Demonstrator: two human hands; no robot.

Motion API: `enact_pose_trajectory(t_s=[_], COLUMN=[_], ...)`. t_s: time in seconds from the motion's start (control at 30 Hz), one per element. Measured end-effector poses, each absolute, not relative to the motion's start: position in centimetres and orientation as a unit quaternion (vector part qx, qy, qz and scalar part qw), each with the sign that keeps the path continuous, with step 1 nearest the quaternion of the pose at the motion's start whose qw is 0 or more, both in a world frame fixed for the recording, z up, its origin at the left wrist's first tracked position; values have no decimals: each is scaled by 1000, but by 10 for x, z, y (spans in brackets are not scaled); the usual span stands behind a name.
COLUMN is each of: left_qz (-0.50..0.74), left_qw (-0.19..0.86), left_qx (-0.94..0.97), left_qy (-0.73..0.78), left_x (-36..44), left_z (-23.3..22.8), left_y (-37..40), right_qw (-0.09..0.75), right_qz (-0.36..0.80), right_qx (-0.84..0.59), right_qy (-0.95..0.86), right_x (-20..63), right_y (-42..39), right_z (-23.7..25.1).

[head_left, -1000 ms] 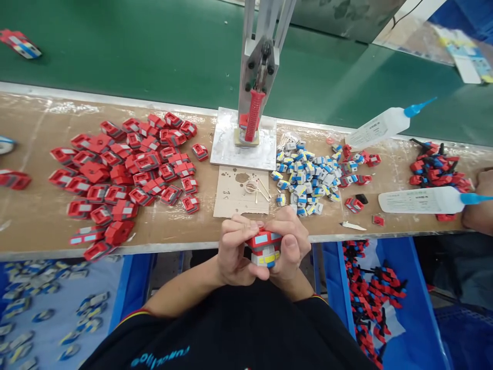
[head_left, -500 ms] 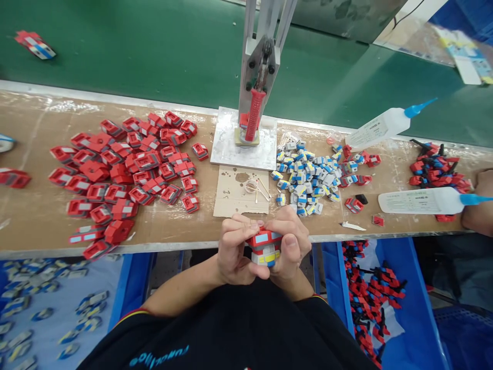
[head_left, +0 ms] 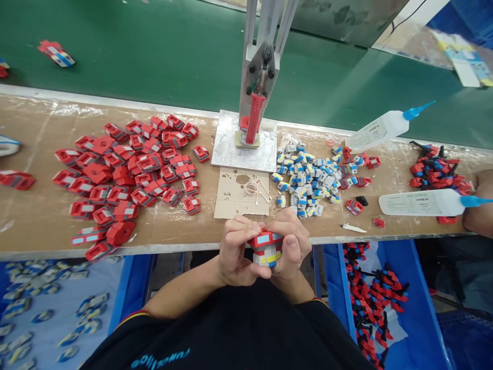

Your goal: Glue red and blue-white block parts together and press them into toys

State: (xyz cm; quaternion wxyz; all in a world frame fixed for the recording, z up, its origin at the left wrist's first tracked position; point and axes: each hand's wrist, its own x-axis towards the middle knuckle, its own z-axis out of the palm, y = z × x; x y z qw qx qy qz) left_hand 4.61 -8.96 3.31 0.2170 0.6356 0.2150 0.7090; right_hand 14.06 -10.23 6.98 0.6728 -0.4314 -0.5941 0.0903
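A small red, blue, grey and yellow toy part assembly (head_left: pixel 265 247) sits between both hands, just in front of the workbench's near edge. My left hand (head_left: pixel 235 252) wraps its left side with fingers curled over the top. My right hand (head_left: pixel 291 244) grips its right side, thumb pressed on the front. A pile of red toy shells (head_left: pixel 127 174) lies on the bench to the left. To the right lies a heap of small blue, white and yellow pieces (head_left: pixel 308 174).
A metal press with a red handle (head_left: pixel 254 115) stands on a plate at the bench's middle, a stained cardboard square (head_left: pixel 241 192) before it. Two glue bottles (head_left: pixel 419 202) lie right, near another person's hand (head_left: pixel 479 216). Blue bins (head_left: pixel 385 303) sit below. A green conveyor (head_left: pixel 154 56) runs behind.
My hands stay closed on the assembly with hardly any shift. A toy on the green conveyor has travelled to the right.
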Motion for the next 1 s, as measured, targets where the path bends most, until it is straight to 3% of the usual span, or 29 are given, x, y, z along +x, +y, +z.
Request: enact_pose_trajectory(t_s=[0.2,0.43,0.67,0.8,0.9,1.0], left_qz=[683,633,625,624,616,604], left_qw=[281,328,366,378,375,353], left_qx=[635,675,671,666,675,697], left_qy=[226,193,156,153,153,154], left_x=[41,28,19,11,1,-9], left_z=[27,24,28,27,24,23], left_y=[-91,-81,-71,-66,-59,-49], right_qw=[661,658,705,692,617,545], right_qz=[114,19,19,178,379,501], right_qx=[-474,-482,-430,-400,-353,-320], right_qy=[-570,-578,-564,-574,-592,-591], right_x=[140,147,137,149,168,181], right_y=[-103,-96,-89,-89,-91,-91], right_z=[69,67,59,54,53,52])
